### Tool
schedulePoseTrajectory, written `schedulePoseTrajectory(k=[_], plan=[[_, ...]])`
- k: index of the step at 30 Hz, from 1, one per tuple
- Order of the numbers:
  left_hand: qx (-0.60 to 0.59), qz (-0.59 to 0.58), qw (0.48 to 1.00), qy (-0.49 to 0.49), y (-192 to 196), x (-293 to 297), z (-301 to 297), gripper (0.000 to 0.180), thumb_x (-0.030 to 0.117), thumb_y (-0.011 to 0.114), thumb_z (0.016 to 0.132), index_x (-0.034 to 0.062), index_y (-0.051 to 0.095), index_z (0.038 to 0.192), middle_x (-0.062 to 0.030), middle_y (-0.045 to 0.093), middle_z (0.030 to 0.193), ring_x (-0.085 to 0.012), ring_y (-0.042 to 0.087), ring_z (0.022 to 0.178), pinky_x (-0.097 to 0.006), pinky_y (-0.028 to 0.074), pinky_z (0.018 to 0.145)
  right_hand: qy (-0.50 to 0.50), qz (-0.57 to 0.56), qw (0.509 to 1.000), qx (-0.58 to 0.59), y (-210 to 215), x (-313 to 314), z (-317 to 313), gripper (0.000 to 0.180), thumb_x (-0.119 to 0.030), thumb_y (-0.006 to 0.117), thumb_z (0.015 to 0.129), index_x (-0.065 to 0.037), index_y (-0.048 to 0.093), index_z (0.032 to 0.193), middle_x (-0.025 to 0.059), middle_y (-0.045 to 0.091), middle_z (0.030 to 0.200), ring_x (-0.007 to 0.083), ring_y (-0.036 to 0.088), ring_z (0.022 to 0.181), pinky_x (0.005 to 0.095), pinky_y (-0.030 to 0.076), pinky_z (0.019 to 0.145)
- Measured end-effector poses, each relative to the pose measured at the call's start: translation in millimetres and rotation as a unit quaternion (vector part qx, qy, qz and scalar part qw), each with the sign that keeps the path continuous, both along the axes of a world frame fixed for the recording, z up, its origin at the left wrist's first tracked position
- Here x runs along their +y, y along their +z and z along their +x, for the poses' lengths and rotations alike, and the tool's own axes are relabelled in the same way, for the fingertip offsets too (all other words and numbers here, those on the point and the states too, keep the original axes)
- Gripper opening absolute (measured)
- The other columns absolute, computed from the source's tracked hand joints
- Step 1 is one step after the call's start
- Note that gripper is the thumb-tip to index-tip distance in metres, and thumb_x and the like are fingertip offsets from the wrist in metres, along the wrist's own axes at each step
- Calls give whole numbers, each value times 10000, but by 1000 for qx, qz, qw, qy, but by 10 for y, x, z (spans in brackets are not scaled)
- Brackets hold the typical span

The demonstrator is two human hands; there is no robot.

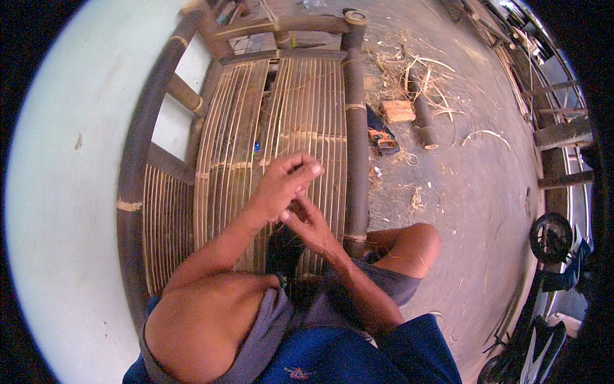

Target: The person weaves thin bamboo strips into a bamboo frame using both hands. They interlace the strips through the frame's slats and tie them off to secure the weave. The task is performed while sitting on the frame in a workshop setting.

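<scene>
My left hand (pixel 281 185) and my right hand (pixel 310 224) meet over the slatted bamboo bench (pixel 313 109). The left is farther away, its fingers curled and thumb and forefinger brought together. Just below it, the right hand has bent fingers close to the left palm. Whatever they may be pinching is hidden or too thin to make out. Beneath the right wrist, partly covered by it, a black object (pixel 284 253) lies between my legs; its kind is unclear. On the slats beyond my left hand is a small blue item (pixel 257 147).
Thick dark bamboo poles (pixel 355 128) frame the bench. On the floor to the right are an orange-handled tool (pixel 384 139), a wooden block (pixel 397 111), a bamboo length (pixel 422 115) and scattered shavings (pixel 448 77). A pale wall (pixel 77 192) stands left; a wheel (pixel 551 237) shows far right.
</scene>
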State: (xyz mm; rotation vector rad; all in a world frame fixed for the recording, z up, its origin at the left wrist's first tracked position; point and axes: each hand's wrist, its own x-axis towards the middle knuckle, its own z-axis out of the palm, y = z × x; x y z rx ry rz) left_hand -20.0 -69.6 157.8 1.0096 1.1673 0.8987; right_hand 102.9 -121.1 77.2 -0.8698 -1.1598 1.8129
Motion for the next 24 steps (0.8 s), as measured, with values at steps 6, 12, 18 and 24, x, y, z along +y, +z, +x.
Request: schedulePoseTrajectory(k=[6,12,18,24], plan=[[-39,123,980,151,526,302,-399,107,204,629,938,97,625,945,82,426,639,-24,351,535,-201,297,481,85,153,966,-190,199,77,194,354,-314,499,1039,4,629,953,58,561,723,128,524,703,305,465,649],[-31,235,905,353,716,262,-1517,130,155,608,954,41,619,1016,54,423,680,-31,379,550,-195,316,467,-89,47,879,-467,-41,447,1771,171,-142,555,993,-15,668,1014,57,673,922,132,587,880,319,483,795],[42,213,851,478,614,-130,-2068,130,132,617,949,24,622,1021,66,407,678,-15,358,546,-183,281,445,-113,284,717,-627,467,727,3321,184,-129,561,984,16,650,1053,159,670,979,263,650,829,366,509,755],[126,157,841,502,516,-305,-2137,132,146,628,945,31,630,1012,84,422,651,4,340,535,-183,263,441,-36,344,562,-752,569,443,2648,480,-188,686,893,-59,537,1331,205,520,1364,352,498,1258,465,433,1032]])
